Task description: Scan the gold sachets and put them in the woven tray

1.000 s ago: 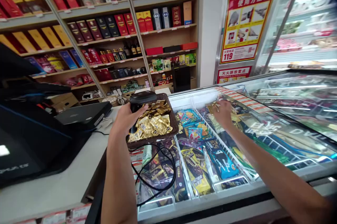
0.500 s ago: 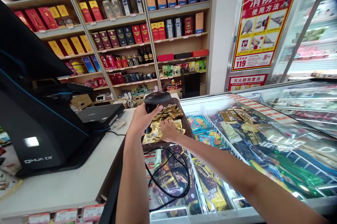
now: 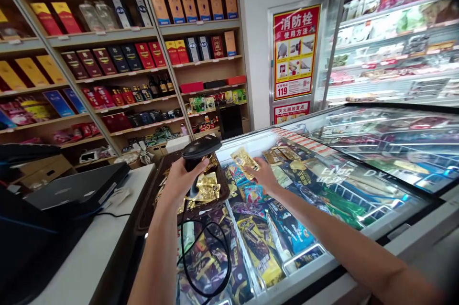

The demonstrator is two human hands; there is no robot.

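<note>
My left hand (image 3: 181, 181) is wrapped round the handle of a black barcode scanner (image 3: 201, 147), its head turned up and its cable (image 3: 228, 259) looping down in front. Below the scanner sits a brown woven basket (image 3: 223, 176) with many small gold packets (image 3: 210, 186) in it. To the right, my right hand (image 3: 264, 175) pinches one gold packet (image 3: 245, 160) by its lower right edge. That packet is held up over the freezer's glass top, apart from the basket and the scanner. Its printing is too small to read.
A chest freezer (image 3: 373, 243) with bagged frozen goods lies under my arms. At left are a white counter (image 3: 103, 243) and a black cash drawer (image 3: 79, 185). Shelves (image 3: 154, 32) of boxes and bottles stand behind, with a red fire-hydrant poster (image 3: 297, 51) on the wall.
My right hand has come out of the basket and moved right with a gold packet. The left hand still holds the scanner. The view has swung to the right.
</note>
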